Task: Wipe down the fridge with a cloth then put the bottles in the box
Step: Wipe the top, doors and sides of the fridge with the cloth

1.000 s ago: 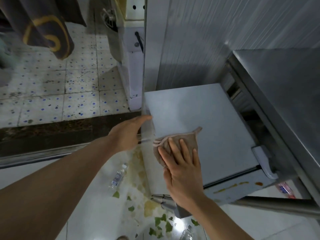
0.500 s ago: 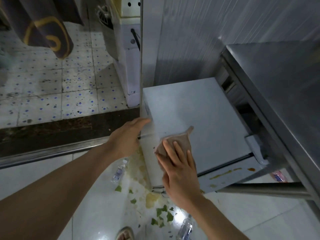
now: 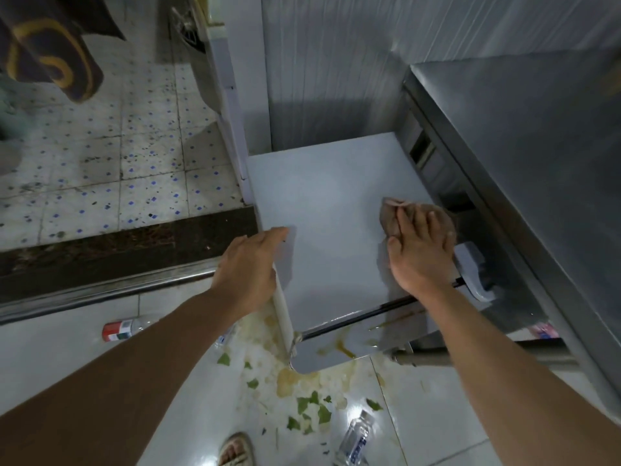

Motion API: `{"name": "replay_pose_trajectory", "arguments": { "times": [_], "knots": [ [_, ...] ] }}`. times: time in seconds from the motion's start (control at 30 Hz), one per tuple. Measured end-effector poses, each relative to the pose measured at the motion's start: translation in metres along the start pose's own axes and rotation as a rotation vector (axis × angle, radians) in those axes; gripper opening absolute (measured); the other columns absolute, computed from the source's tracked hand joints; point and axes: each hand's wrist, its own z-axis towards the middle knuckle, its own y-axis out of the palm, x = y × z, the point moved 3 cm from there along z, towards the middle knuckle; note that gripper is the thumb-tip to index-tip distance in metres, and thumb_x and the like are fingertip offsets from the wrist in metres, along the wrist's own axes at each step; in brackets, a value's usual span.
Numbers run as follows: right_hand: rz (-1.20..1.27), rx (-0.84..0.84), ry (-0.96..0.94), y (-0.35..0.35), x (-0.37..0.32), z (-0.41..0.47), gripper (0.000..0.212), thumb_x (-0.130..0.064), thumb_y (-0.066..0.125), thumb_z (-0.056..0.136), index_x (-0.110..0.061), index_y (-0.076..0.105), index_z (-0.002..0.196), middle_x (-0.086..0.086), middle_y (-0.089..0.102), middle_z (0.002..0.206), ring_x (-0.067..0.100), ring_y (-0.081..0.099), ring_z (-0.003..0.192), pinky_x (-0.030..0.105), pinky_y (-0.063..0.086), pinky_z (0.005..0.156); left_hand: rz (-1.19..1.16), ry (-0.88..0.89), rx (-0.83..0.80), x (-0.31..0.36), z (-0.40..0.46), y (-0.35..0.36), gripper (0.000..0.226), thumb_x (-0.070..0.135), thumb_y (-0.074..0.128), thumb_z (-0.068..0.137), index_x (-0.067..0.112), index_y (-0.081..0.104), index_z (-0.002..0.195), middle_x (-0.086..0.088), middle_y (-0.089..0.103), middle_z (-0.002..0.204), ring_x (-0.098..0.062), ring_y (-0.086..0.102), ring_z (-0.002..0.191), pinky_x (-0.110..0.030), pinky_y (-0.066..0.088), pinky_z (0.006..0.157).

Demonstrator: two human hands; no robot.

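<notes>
A small white fridge (image 3: 329,210) stands below me against a grey wall, its flat top facing up. My right hand (image 3: 420,253) presses a brown cloth (image 3: 389,216) flat onto the right side of that top, fingers spread. My left hand (image 3: 250,267) rests on the fridge's left top edge with straight fingers. A red-labelled bottle (image 3: 126,329) lies on the floor to the left, partly behind my left forearm. A clear bottle (image 3: 354,438) with a blue label lies on the floor near the bottom. No box is in view.
A steel counter (image 3: 537,146) stands close on the right of the fridge. Yellow smears mark the fridge front (image 3: 339,349). Spilled liquid and green leaf scraps (image 3: 309,405) cover the white floor tiles. A sandalled foot (image 3: 235,450) shows at the bottom. A dark threshold strip (image 3: 117,253) crosses the left.
My right hand has slid the cloth from the fridge top's left edge across to its right side. My left hand stays on the left edge.
</notes>
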Motion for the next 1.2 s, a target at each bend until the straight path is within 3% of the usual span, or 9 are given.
{"name": "replay_pose_trajectory", "arguments": {
  "times": [0.07,0.17,0.27,0.43,0.53,0.67,0.87,1.03,1.2],
  "knots": [
    [0.048,0.036,-0.054,0.003,-0.03,-0.028,0.061,-0.038,0.02,0.095,-0.025,0.006,0.152,0.005,0.006,0.16,0.028,0.003,0.146,0.053,0.004,0.117,0.021,-0.018,0.008,0.005,-0.001,0.002,0.068,-0.006,0.056,0.074,0.014,0.041,0.138,-0.006,0.056,0.131,-0.028,0.056,0.114,-0.038,0.039,0.102],
    [0.119,0.001,-0.32,0.011,-0.072,-0.085,0.064,-0.042,0.011,0.088,-0.03,0.0,0.15,-0.005,-0.006,0.158,0.022,-0.01,0.146,0.046,-0.007,0.117,0.059,-0.056,-0.032,0.012,-0.006,0.005,0.07,-0.003,0.056,0.076,0.015,0.037,0.14,-0.007,0.051,0.137,-0.028,0.054,0.117,-0.04,0.039,0.103],
    [0.095,-0.04,-0.441,0.011,-0.055,-0.102,0.063,-0.04,0.01,0.088,-0.029,0.006,0.15,-0.008,-0.006,0.157,0.017,-0.011,0.145,0.042,-0.009,0.118,0.066,-0.056,-0.081,0.027,-0.016,0.011,0.071,-0.002,0.055,0.077,0.019,0.035,0.142,-0.005,0.049,0.14,-0.028,0.053,0.119,-0.041,0.038,0.103],
    [0.033,-0.031,-0.262,0.004,0.032,-0.078,0.063,-0.043,0.0,0.084,-0.032,-0.011,0.146,-0.003,-0.013,0.158,0.017,-0.016,0.145,0.044,-0.006,0.119,-0.007,-0.077,-0.009,0.049,-0.028,0.022,0.064,-0.003,0.049,0.079,0.021,0.044,0.138,-0.004,0.051,0.138,-0.028,0.052,0.121,-0.035,0.042,0.102],
    [0.029,0.019,-0.236,0.002,0.051,-0.076,0.067,-0.04,0.01,0.087,-0.023,0.004,0.151,0.002,0.0,0.16,0.018,-0.006,0.147,0.044,0.001,0.119,0.028,-0.132,0.02,0.052,-0.028,0.025,0.061,-0.003,0.048,0.081,0.021,0.045,0.137,-0.002,0.05,0.14,-0.025,0.05,0.124,-0.033,0.039,0.106],
    [0.193,0.161,-0.05,0.009,0.028,-0.103,0.067,-0.038,0.013,0.087,-0.015,0.025,0.149,0.009,0.02,0.156,0.025,0.013,0.146,0.049,0.011,0.118,0.038,-0.096,0.07,0.055,-0.029,0.022,0.058,-0.008,0.048,0.08,0.016,0.051,0.133,-0.008,0.057,0.132,-0.028,0.056,0.117,-0.034,0.043,0.1],
    [0.223,0.213,-0.308,0.019,0.018,-0.138,0.056,-0.029,0.029,0.091,-0.014,0.036,0.144,0.008,0.032,0.152,0.027,0.026,0.142,0.054,0.024,0.113,0.069,-0.139,0.058,0.059,-0.029,0.026,0.057,-0.006,0.049,0.08,0.013,0.048,0.135,-0.011,0.054,0.134,-0.029,0.052,0.121,-0.037,0.038,0.105],
    [0.224,0.236,-0.209,0.007,0.059,-0.12,0.056,-0.026,0.032,0.089,-0.002,0.045,0.138,0.017,0.041,0.145,0.033,0.032,0.138,0.053,0.031,0.111,0.108,-0.147,0.059,0.068,-0.028,0.032,0.061,-0.003,0.051,0.081,0.015,0.041,0.138,-0.006,0.05,0.137,-0.023,0.044,0.128,-0.038,0.03,0.106],
    [0.132,0.196,-0.231,0.003,0.061,-0.095,0.06,-0.017,0.058,0.085,-0.005,0.04,0.142,0.015,0.036,0.149,0.031,0.026,0.141,0.051,0.029,0.113,0.123,-0.171,0.093,0.074,-0.027,0.038,0.057,-0.001,0.052,0.08,0.015,0.044,0.134,-0.007,0.053,0.132,-0.026,0.044,0.125,-0.041,0.031,0.101]
  ]
}}
